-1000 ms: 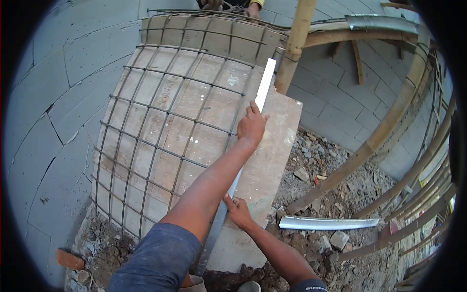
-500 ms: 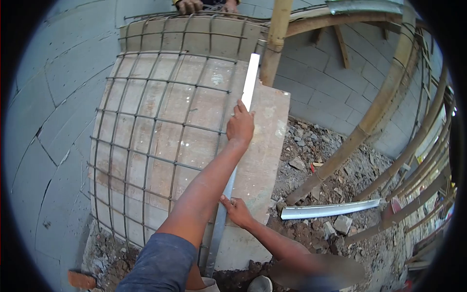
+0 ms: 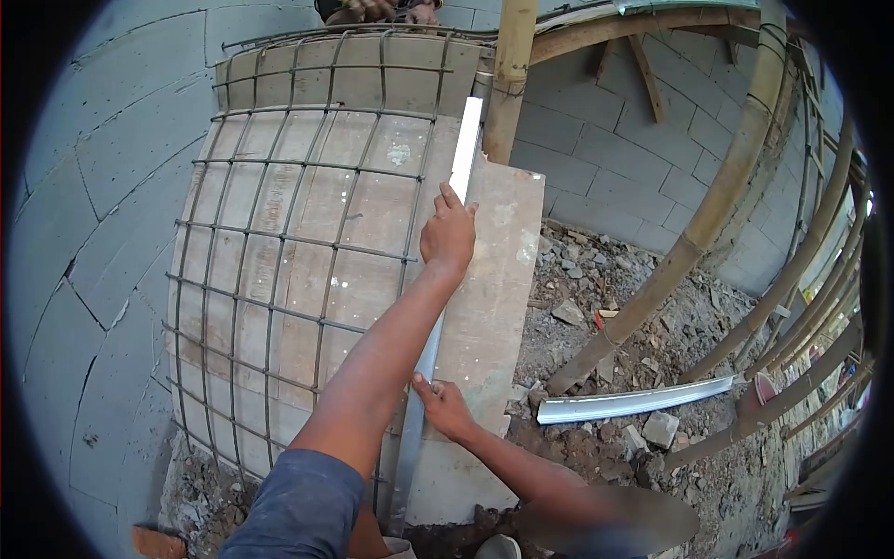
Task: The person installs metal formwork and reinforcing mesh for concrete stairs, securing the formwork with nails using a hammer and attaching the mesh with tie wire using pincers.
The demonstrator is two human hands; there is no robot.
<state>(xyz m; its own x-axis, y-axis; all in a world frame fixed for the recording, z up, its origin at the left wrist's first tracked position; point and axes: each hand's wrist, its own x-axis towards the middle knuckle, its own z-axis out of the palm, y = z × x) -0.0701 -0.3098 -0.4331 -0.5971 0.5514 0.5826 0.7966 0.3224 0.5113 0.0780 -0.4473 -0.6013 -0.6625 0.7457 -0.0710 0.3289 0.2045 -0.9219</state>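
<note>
A long, straight light-metal strip lies along a board panel, just right of a grid of tied steel bars. It looks bright white at its far end and grey near me. My left hand is closed around the strip above its middle, arm stretched forward. Lower down, my right hand grips the strip's right edge with the thumb on top; its other fingers are partly hidden. My left forearm covers part of the strip and of the bar grid.
A co-worker's hands are at the top edge behind the grid. A bamboo post stands beyond the panel. Bent bamboo poles curve down on the right. Another white metal strip lies on rubble, and a brick lies at lower left.
The whole scene has shifted slightly left in view. Both my hands keep the same hold on the strip. The co-worker's hands have changed position a little.
</note>
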